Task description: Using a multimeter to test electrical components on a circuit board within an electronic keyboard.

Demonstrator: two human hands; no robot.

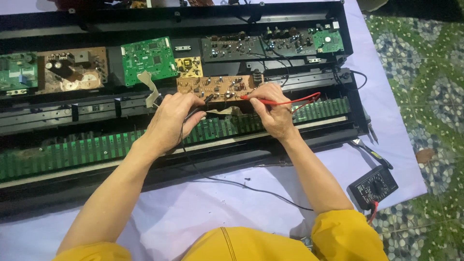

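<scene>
An opened black electronic keyboard chassis [309, 140] lies across a pale cloth, its circuit boards exposed. My left hand [169, 121] pinches a black test probe [207, 99] whose tip rests on the left part of a brown circuit board [217, 88]. My right hand [273, 108] holds a red test probe [280, 100], its tip touching the same brown board near its middle. Both forearms reach in from yellow sleeves at the bottom edge.
A black multimeter [373, 186] sits on the cloth at lower right, leads running to the probes. Green boards [147, 59], a long green key-contact strip [72, 152], a grey ribbon cable [150, 87] and a screwdriver [369, 152] lie around. Patterned floor [425, 72] shows at right.
</scene>
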